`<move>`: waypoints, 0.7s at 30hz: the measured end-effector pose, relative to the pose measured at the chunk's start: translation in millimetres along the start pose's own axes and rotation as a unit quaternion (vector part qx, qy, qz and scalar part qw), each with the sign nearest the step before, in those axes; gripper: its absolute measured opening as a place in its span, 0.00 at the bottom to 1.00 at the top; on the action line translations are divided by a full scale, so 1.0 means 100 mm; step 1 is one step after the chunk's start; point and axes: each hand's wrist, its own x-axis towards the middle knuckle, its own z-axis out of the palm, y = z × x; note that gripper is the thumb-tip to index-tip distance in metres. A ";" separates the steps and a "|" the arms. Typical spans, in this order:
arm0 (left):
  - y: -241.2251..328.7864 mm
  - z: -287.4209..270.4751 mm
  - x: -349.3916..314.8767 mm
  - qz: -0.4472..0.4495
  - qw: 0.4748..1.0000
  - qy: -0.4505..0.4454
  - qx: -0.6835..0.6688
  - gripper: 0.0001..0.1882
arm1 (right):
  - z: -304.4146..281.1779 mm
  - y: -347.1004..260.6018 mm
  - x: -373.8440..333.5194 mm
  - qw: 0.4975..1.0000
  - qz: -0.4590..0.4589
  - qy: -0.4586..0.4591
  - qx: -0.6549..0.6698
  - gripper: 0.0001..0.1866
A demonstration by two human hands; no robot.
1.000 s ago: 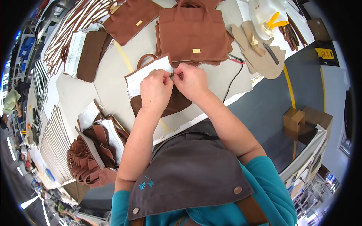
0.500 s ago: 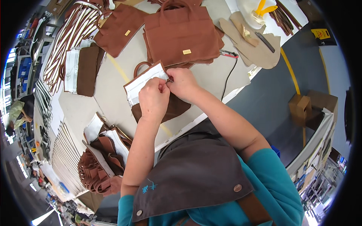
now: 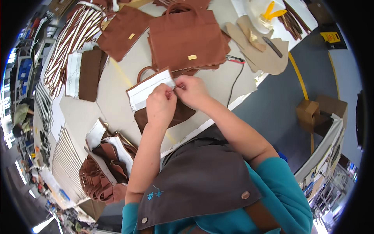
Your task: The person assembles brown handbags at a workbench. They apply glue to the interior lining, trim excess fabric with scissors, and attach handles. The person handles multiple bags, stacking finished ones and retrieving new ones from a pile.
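An unfinished brown bag piece [image 3: 157,117] lies in front of me, with a white backing strip [image 3: 150,90] along its upper part and a brown handle loop [image 3: 145,72] beyond it. My left hand [image 3: 160,104] is closed in a pinch at the right end of the white strip. Just beside it, my right hand [image 3: 191,92] pinches the same edge, its fingertips close to the left ones. Whatever small part sits between the fingertips is hidden by the fingers.
Stacked brown handbag panels [image 3: 185,39] lie beyond my hands. Left are a white-and-brown bag piece [image 3: 89,74] and a bundle of bag pieces [image 3: 103,171]. A red-tipped tool [image 3: 235,59] trails a black cord. Beige pattern pieces [image 3: 272,62] and yellow-handled scissors [image 3: 270,11] are at far right.
The fingers of both hands have shifted slightly at the edge of the bag piece, uncovering a little more white strip. The whole view has tilted slightly.
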 end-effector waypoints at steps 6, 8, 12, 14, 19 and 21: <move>0.08 0.06 -0.04 -0.018 0.999 -0.007 0.036 0.03 | -0.04 0.15 -0.10 0.995 0.069 -0.011 0.069 0.07; 0.08 0.07 -0.05 -0.015 0.999 -0.005 0.042 0.02 | -0.02 0.18 -0.12 0.995 0.069 -0.006 0.075 0.07; 0.06 0.10 -0.06 -0.001 0.999 0.003 0.043 0.03 | 0.00 0.26 -0.12 0.994 0.059 -0.005 0.093 0.06; 0.06 0.11 -0.06 0.001 0.999 0.002 0.039 0.03 | 0.01 0.30 -0.13 0.992 0.061 -0.008 0.114 0.07; 0.07 0.16 -0.08 -0.004 0.999 0.003 0.042 0.04 | 0.01 0.34 -0.16 0.978 0.092 -0.022 0.184 0.07; 0.07 0.18 -0.08 0.009 0.998 0.007 0.065 0.04 | 0.01 0.37 -0.16 0.976 0.100 -0.031 0.193 0.07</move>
